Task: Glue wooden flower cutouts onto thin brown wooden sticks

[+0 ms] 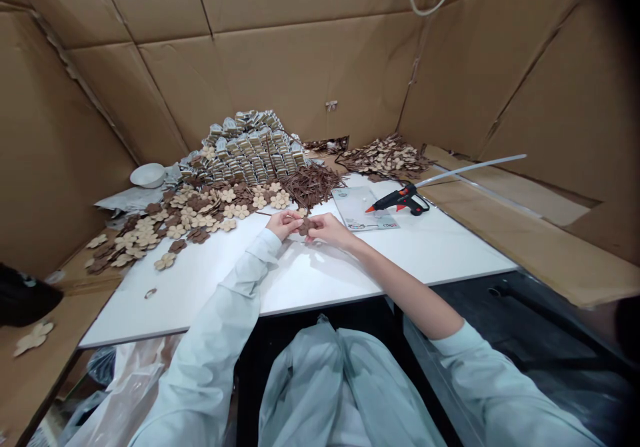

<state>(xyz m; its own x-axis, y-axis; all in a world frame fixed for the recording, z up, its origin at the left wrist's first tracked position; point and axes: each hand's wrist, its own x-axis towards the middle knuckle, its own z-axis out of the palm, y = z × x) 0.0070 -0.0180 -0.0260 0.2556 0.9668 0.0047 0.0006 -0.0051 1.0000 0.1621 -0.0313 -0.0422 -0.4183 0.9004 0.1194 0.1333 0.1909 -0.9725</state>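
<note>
Near the middle of the white table (330, 267), my left hand (284, 223) and my right hand (327, 228) meet around a small brown flower piece (305, 226). The fingers of both hands are pinched on it. A thin brown strip sticks out to the left past my left fingers. Just behind the hands is a pile of brown strips (314, 184). Beige and brown flower pieces (185, 217) are heaped to the left. To the right, a black and orange glue gun (400, 199) with a long glue stick lies over a clear-covered sheet (357, 210).
Stacked small packets (255, 150) rise at the back beside a white bowl (149, 175). Another pile of flower pieces (385, 155) stands at the back right. A small ring (150, 293) lies at the front left. Cardboard walls (310, 67) enclose the table.
</note>
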